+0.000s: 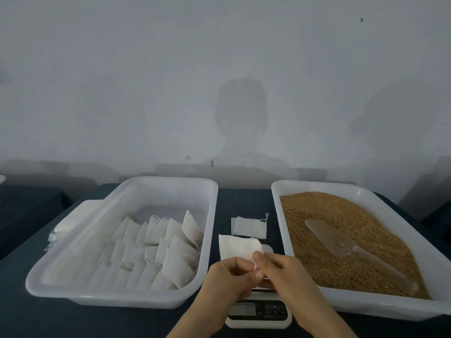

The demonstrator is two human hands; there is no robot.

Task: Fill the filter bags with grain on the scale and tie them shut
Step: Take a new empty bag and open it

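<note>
Two bare hands are meeting over a small digital scale (260,311) at the near edge of the tabletop (36,313). The left hand (227,276) and right hand (285,269) are both pinching the near edge of a white filter bag (238,247) with curled fingers, holding it above the scale. A second bag (249,226) is lying flat just behind it. A bag tray (117,301) is sitting toward the left edge, and a grain tray (366,311), holding brown grain (317,215) and a clear scoop (339,242), toward the right edge

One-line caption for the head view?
Left hand and right hand pinch a filter bag over the scale, grain tray at right.
</note>
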